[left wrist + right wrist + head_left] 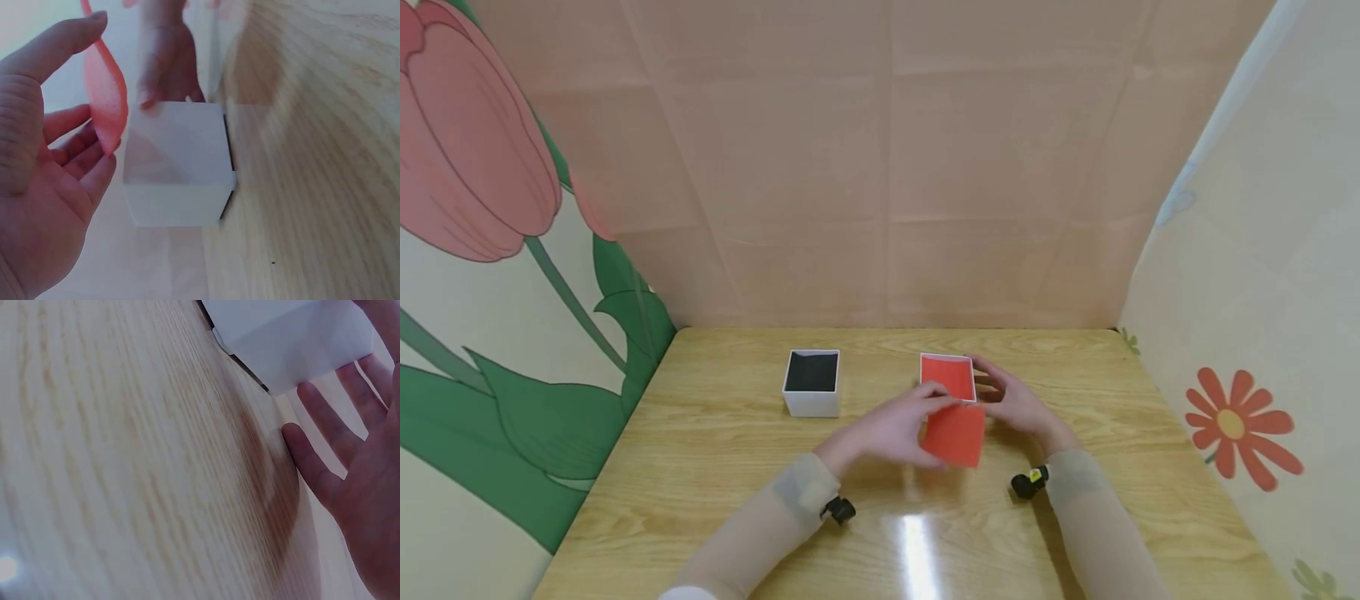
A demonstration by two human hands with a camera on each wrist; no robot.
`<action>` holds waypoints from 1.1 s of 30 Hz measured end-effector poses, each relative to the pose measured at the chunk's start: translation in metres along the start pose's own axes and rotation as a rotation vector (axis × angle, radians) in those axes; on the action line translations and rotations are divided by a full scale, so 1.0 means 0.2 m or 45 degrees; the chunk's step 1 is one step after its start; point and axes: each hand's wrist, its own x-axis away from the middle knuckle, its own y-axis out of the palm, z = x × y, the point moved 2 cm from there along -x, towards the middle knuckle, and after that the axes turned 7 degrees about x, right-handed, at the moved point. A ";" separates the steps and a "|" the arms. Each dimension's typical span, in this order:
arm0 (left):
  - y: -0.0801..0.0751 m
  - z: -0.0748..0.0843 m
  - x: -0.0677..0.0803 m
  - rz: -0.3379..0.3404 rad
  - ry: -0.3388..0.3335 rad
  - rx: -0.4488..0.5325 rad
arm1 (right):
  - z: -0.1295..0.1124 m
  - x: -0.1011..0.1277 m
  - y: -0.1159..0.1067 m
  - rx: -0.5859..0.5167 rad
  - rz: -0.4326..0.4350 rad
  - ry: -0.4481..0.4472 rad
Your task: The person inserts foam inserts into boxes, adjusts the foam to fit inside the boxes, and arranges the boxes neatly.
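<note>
A white box with a red lining (947, 373) stands open on the wooden table (715, 450). In front of it my left hand (898, 425) pinches a red sheet (956, 435) between thumb and fingers; the left wrist view shows the red sheet (106, 106) bowed in my left hand (59, 156), beside the white box (178, 162). My right hand (1011, 402) lies against the box's right side with straight fingers. In the right wrist view my right hand (350, 462) is spread just below the white box (294, 331).
A second white box with a black inside (811, 382) stands open to the left, about a hand's width away. Cloth walls close in the table on the left, back and right. The table's near edge is out of view.
</note>
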 end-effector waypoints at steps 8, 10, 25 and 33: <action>-0.10 0.00 -0.01 0.111 0.005 0.018 | -0.01 0.00 0.00 -0.013 0.007 -0.017; -0.12 -0.01 -0.02 0.138 -0.007 0.006 | -0.01 0.00 0.00 -0.005 0.007 -0.014; -0.19 -0.09 -0.17 0.185 -0.205 -0.151 | -0.01 0.02 0.01 0.036 0.002 0.071; -0.21 -0.09 -0.25 0.153 -0.261 -0.140 | -0.02 0.02 0.01 0.011 0.006 0.046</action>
